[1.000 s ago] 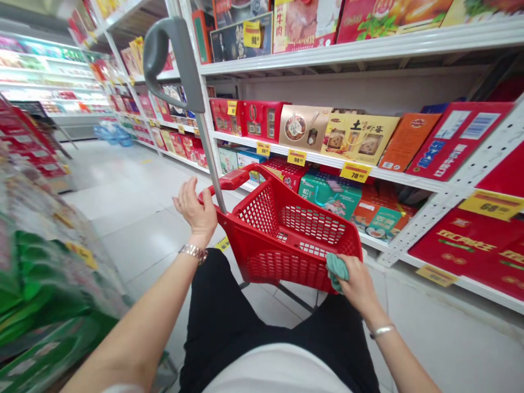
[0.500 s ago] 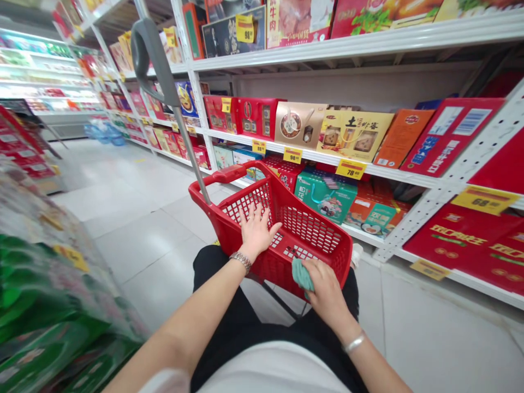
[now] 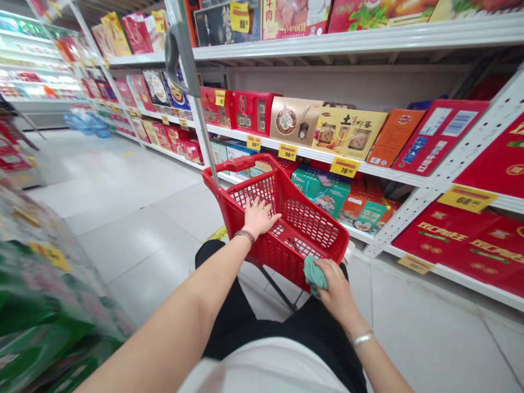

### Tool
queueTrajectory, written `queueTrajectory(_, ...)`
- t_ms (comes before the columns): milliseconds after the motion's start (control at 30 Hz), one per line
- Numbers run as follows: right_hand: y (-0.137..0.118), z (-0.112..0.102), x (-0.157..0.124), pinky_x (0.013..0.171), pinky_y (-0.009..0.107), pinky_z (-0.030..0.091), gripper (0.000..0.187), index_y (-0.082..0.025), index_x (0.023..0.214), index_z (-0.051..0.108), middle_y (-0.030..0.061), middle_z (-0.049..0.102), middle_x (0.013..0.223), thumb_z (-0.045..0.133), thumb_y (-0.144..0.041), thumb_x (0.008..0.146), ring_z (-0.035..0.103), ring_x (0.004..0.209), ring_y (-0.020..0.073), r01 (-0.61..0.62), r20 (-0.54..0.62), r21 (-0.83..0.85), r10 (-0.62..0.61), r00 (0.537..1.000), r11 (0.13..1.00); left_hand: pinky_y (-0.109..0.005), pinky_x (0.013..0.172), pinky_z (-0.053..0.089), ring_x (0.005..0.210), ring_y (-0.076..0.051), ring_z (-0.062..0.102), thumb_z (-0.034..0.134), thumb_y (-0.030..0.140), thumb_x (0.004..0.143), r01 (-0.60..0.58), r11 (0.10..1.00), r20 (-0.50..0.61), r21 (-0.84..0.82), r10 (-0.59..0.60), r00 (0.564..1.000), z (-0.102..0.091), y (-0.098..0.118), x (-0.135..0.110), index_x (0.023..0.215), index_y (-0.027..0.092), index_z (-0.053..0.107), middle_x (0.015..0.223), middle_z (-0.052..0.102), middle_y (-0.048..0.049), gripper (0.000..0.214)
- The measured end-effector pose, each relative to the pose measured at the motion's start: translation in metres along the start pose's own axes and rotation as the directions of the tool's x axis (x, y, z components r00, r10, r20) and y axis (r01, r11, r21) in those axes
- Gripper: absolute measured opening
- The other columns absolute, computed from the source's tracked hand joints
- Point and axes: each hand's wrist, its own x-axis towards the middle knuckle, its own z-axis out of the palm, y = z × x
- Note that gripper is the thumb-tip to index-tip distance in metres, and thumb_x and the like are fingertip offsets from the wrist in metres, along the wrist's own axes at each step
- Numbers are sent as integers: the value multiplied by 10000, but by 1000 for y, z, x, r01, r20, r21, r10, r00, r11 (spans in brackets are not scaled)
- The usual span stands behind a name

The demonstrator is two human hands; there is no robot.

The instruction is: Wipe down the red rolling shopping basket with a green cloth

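In front of my knees stands a red plastic shopping basket (image 3: 282, 256) with lattice walls and a long metal pole (image 3: 207, 134) that ends in a grey loop handle (image 3: 183, 63). My left hand (image 3: 260, 217) rests over the basket's near rim, toward its left end, fingers spread and holding nothing. A crumpled green cloth (image 3: 314, 274) is bunched in my right hand (image 3: 333, 284), at the basket's near right corner. The cloth touches the outer wall by the rim. My fingers partly cover it.
White shelving (image 3: 356, 41) with gift boxes and yellow price tags runs along the right side, close behind the basket. Green packages (image 3: 45, 333) are stacked at the lower left. Tiled floor (image 3: 135, 229) stretches between them, with blue bottles (image 3: 88, 124) farther back.
The basket's handle end has swung slightly right in view. My left hand has shifted a little right with the rim. My right hand and the cloth have moved slightly right along the near side.
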Motion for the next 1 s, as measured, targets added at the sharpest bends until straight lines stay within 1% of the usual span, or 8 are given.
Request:
queueTrajectory(133,-30,21,10,951,472,524,590,-208,1289,553,122,625,1167,527,-54,720,590,1103,275,-33,25,50,32,999,998,-655,1200,-19,1496,-323,274,310,583,978,-21,999,-42,49,23,999,-1,-19,13,1322,234,632,1514,507,-102,587)
queueTrajectory(233,-56,38,16,1014,479,490,700,-215,1355,511,125,597,1255,519,-11,686,556,1177,272,-12,81,122,2,997,992,-633,1211,-3,1510,-313,244,305,541,993,31,998,-48,60,-28,998,-2,-31,13,1339,190,617,1551,448,-133,584)
queueTrajectory(367,-87,57,33,1054,473,453,727,-208,1404,474,140,568,1313,565,-17,708,527,1215,269,10,209,201,-52,977,979,-608,1220,85,1517,-305,230,277,559,995,45,999,23,-13,-45,999,4,-24,-12,1435,197,526,1589,380,-129,621)
queueTrajectory(500,-102,61,51,1028,412,454,645,-198,1353,527,122,576,1295,579,-24,734,533,1169,245,46,355,202,-117,928,978,-654,1206,52,1515,-320,233,267,566,996,7,998,-12,-64,-8,1000,14,-9,-46,1476,248,475,1597,366,-108,612)
queueTrajectory(633,-96,45,51,990,424,439,622,-241,1291,581,100,585,1284,551,12,723,526,1115,251,145,419,30,-145,897,989,-646,1212,83,1529,-325,174,312,531,992,64,995,-26,-72,-66,997,15,-19,-58,1484,198,465,1612,327,-124,613)
queueTrajectory(800,-64,15,34,1106,511,320,618,-240,1246,596,98,619,1242,496,57,714,528,1155,256,140,350,-157,-77,934,978,-666,1204,81,1531,-318,170,317,544,990,91,993,-10,-81,-92,996,13,-38,-58,1490,199,452,1604,345,-124,622)
queueTrajectory(900,-46,6,26,1105,531,318,599,-226,1236,593,101,616,1237,477,58,722,517,1186,262,116,298,-186,-56,953,976,-700,1187,103,1526,-330,188,310,519,997,80,991,-7,-104,-81,997,14,-36,-60,1475,214,474,1579,401,-110,590)
queueTrajectory(1000,-44,7,24,1090,520,351,545,-210,1192,605,102,612,1191,502,42,719,514,1159,265,108,268,-160,-62,961,981,-715,1180,123,1517,-351,206,308,509,999,92,986,-7,-140,-94,996,14,-26,-63,1438,207,524,1542,462,-109,575)
